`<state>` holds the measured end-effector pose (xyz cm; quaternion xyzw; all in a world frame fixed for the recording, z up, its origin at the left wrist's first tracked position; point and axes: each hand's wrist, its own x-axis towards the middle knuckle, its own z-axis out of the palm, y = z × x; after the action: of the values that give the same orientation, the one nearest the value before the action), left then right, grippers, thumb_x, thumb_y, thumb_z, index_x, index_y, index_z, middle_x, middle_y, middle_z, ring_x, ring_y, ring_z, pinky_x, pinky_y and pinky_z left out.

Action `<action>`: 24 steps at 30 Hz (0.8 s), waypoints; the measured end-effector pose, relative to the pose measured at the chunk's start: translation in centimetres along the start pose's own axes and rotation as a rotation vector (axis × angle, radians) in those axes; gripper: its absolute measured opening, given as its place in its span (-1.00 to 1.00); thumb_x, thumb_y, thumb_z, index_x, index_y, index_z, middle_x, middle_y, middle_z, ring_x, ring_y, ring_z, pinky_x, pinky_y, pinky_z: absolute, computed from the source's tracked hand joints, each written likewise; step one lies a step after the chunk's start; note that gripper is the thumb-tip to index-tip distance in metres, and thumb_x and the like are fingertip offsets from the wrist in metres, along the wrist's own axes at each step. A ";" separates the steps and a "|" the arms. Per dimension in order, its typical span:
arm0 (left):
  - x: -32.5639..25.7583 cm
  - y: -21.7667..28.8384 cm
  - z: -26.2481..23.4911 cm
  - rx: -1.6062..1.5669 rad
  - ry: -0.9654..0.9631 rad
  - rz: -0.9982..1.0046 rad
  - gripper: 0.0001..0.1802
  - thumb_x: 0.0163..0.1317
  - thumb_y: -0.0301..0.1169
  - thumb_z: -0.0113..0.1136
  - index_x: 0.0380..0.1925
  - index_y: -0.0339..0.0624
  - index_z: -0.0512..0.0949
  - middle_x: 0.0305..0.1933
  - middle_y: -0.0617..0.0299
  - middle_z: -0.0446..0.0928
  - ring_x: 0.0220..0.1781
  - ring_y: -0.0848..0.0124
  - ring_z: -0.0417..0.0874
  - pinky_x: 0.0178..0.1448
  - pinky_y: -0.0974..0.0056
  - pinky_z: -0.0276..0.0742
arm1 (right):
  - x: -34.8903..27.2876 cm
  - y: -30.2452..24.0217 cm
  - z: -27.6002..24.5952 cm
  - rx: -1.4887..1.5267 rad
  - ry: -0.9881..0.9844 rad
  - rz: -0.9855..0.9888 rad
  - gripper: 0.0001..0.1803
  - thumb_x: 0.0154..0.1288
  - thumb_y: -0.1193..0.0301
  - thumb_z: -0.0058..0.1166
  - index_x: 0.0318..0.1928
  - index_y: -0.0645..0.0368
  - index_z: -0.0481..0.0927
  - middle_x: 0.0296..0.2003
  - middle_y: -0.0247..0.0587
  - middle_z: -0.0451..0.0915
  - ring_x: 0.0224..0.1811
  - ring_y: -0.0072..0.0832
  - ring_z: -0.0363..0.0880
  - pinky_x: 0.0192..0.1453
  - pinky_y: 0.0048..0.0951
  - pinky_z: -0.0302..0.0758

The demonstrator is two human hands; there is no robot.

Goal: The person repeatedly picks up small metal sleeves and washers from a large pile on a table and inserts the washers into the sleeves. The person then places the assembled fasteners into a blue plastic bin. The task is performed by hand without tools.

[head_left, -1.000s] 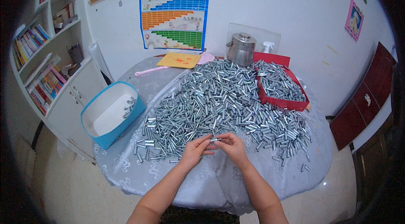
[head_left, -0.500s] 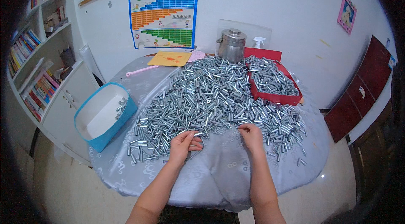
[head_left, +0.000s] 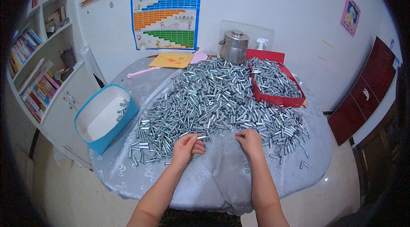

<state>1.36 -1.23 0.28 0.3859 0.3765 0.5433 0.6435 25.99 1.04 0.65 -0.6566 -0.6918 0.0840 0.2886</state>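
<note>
A wide heap of silvery metal bolts and sleeves (head_left: 205, 99) covers the middle of the table. At its near edge, my left hand (head_left: 184, 148) is closed, with a short metal bolt (head_left: 204, 137) pinched between thumb and forefinger and its end pointing right. My right hand (head_left: 251, 141) sits a little to the right, fingertips pressed together and turned toward the left hand. Whatever lies between those fingertips is too small to make out. Small metal rings (head_left: 220, 132) lie between the hands, and a few more rings (head_left: 233, 167) are on the cloth nearer me.
A blue-rimmed fabric bin (head_left: 92, 118) with some metal parts stands at the left. A red box (head_left: 279, 101) full of sleeves is at the right back, beside a steel canister (head_left: 234, 47). A yellow envelope (head_left: 171, 60) and pink fly swatter (head_left: 143, 72) lie behind the heap.
My right hand has shifted slightly left, closer to the left hand. The left hand keeps its pinch on the bolt and has hardly moved.
</note>
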 end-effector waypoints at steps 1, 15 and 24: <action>-0.1 0.1 0.1 0.003 0.000 -0.008 -0.72 0.28 -0.38 -0.09 -0.18 -0.40 0.45 -0.40 0.02 0.53 -0.49 0.34 0.60 -0.41 0.36 0.59 | 0.0 -0.2 -0.1 -0.007 -0.011 -0.009 -0.82 -0.15 0.37 0.21 -0.43 0.09 0.66 -0.43 -0.15 0.58 -0.33 -0.23 0.53 -0.20 -0.31 0.44; 0.1 -0.3 -0.1 -0.006 -0.009 -0.015 -0.72 0.27 -0.39 -0.09 -0.17 -0.40 0.45 -0.42 0.03 0.52 -0.50 0.36 0.59 -0.43 0.37 0.58 | 0.1 0.1 0.2 0.057 -0.033 0.073 -0.81 -0.17 0.38 0.22 -0.44 0.14 0.62 -0.45 -0.13 0.57 -0.33 -0.23 0.51 -0.21 -0.27 0.42; 0.0 -0.3 -0.2 -0.046 -0.043 -0.047 -0.72 0.27 -0.38 -0.08 -0.17 -0.40 0.44 -0.42 0.04 0.53 -0.49 0.37 0.59 -0.41 0.39 0.57 | 0.1 -2.1 0.8 0.726 -0.153 0.182 -0.84 -0.04 0.43 0.22 -0.40 0.18 0.55 -0.48 -0.32 0.56 -0.45 -0.53 0.49 -0.32 -0.56 0.40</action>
<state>1.27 -1.20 -0.10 0.3738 0.3591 0.5282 0.6726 23.76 1.09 1.05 -0.5621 -0.5754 0.3977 0.4413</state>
